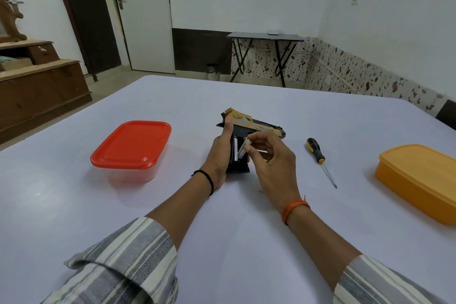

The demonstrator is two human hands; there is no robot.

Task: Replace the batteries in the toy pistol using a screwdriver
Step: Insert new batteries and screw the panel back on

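My left hand grips the handle of the toy pistol, which stands near the middle of the white table with its barrel pointing to the right. My right hand pinches a small white battery between thumb and fingertips, and the battery is tilted at the open side of the handle. I cannot tell if it already sits inside. The screwdriver lies on the table to the right, apart from both hands. A red-lidded box is on the left and an orange box is far on the right.
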